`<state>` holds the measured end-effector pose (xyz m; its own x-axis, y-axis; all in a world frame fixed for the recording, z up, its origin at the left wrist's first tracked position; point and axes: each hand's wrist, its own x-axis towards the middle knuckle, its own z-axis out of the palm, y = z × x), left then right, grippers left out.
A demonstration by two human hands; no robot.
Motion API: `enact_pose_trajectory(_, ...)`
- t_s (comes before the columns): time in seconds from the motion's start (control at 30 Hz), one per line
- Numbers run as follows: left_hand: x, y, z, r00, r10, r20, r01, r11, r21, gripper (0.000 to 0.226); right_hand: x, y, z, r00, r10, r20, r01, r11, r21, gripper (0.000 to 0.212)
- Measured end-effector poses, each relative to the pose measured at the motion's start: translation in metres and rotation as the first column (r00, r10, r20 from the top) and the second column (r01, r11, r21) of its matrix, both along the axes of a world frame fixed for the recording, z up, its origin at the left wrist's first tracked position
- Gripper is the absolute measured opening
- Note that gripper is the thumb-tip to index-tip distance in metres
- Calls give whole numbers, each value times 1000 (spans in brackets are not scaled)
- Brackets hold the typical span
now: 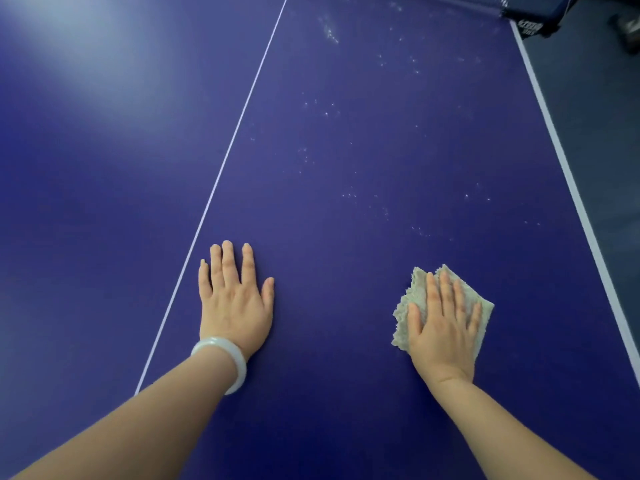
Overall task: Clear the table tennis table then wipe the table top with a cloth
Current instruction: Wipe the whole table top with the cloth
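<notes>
The blue table tennis table top (346, 150) fills the view, with a white centre line running from the near left toward the far middle. A folded beige cloth (415, 289) lies flat on the right half. My right hand (441, 327) presses on it with straight, spread fingers. My left hand (235, 299) rests flat on the bare table just right of the centre line, fingers straight, a white bangle on the wrist. Pale specks and smears dot the surface beyond the hands.
The table's white right edge line (568, 174) runs diagonally, with dark floor (595, 109) beyond it. The net post and clamp (530, 15) sit at the far right corner. Light glares on the far left half.
</notes>
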<state>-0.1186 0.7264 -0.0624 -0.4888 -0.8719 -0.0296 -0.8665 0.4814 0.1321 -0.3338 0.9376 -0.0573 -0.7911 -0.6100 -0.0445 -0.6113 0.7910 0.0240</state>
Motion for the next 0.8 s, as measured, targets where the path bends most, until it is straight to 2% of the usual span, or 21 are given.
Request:
enact_pose_trajectory(0.1,0,0,0,1000,-4,12,4,1000,15,72,1,-1,3,1000,-6,3,6,999,41,68)
enact_pose_trajectory(0.23,0,1,1,1000,2,25,-3,999,33,73,36,-29,4,985,-173,19,172,985,14,64)
enact_pose_trajectory(0.3,0,0,0,1000,-1,31,0,999,38,73,71,-59,2,998,-53,16,53,998,-15,67)
enact_pose_trajectory(0.37,0,-1,0,999,-2,38,0,999,44,72,97,-92,-3,986,168,16,-167,984,-55,68)
enact_pose_trajectory(0.43,0,-1,1,999,1,42,-3,999,43,71,95,-126,-3,933,358,27,-356,933,-60,66)
enact_pose_trajectory(0.5,1,2,3,999,0,41,-2,999,42,70,64,-152,0,892,450,45,-450,893,-11,65)
enact_pose_trajectory(0.53,1,2,4,999,-5,43,3,999,42,70,41,-162,0,912,406,55,-407,913,2,64)
enact_pose_trajectory(0.6,0,2,4,999,-7,44,6,999,42,69,0,-167,1,985,151,88,-151,988,-16,63)
enact_pose_trajectory(0.67,0,1,5,999,-10,46,8,999,46,68,-12,-155,2,991,-46,125,52,997,-52,63)
enact_pose_trajectory(0.73,1,-1,5,999,-5,43,3,999,45,67,8,-144,1,997,-31,75,35,998,-53,63)
enact_pose_trajectory(0.8,1,-1,6,999,-1,32,0,999,45,66,33,-149,0,993,105,46,-104,994,-22,61)
